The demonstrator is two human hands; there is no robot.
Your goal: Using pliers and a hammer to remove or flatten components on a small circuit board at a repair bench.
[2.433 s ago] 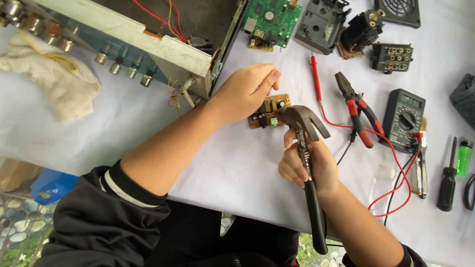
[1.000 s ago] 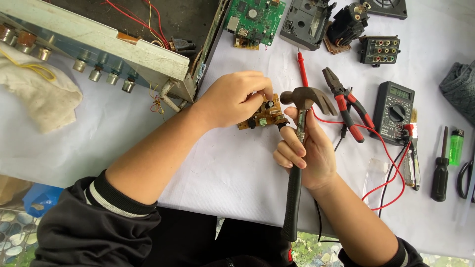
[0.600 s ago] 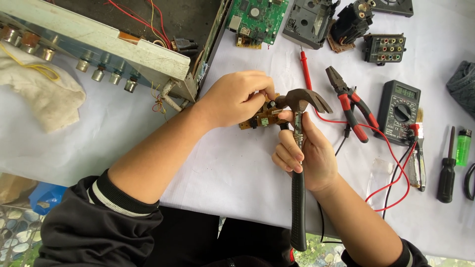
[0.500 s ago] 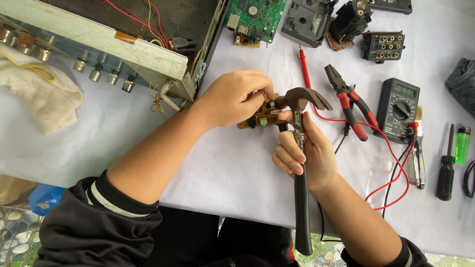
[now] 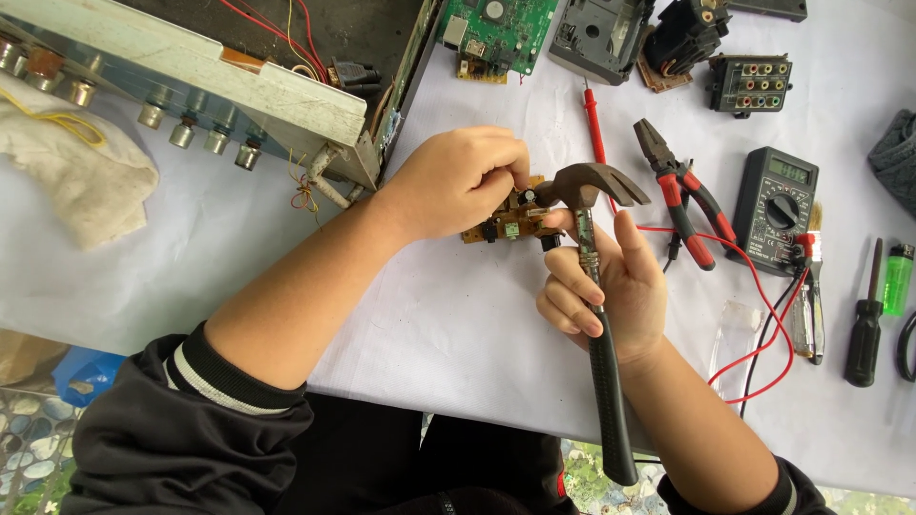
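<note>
While the left hand (image 5: pixel 458 186) pins the small circuit board (image 5: pixel 501 221), the right hand (image 5: pixel 611 291) (closed around the claw hammer (image 5: pixel 592 248)) should tap lightly, clear of fingertips.

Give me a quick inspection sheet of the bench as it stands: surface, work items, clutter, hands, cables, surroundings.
Surface: white cloth-covered table.
Job's things: small circuit board with claw hammer head against it.
Clutter: pliers, multimeter, screwdriver, green lighter, opened chassis, green board, rag.
Hands: left hand pins the board; right hand grips the hammer below its head.
Cables: red and black probe leads trail by the meter.
Surroundings: pebbled ground below the table.
</note>
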